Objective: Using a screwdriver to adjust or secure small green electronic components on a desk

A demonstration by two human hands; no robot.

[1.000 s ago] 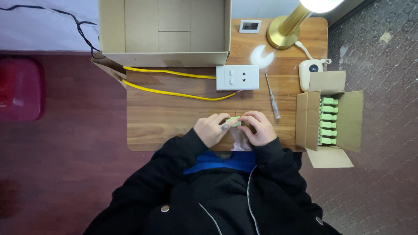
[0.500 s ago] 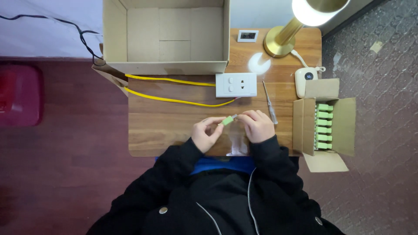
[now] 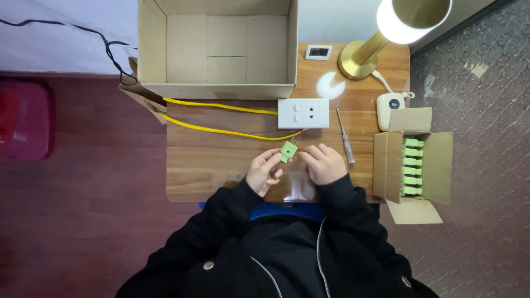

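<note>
Head view: our left hand (image 3: 265, 172) pinches the green connector (image 3: 287, 150) at its fingertips; our right hand (image 3: 324, 164), fingers curled and seemingly empty, lies just beside. A loose pinch could drop it.

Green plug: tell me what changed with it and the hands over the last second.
The green plug went from being cupped between both hands to being held up by the left hand alone. The right hand let go and now rests beside it, fingers curled. The white socket, yellow wires, screwdriver and both boxes kept their places.
</note>
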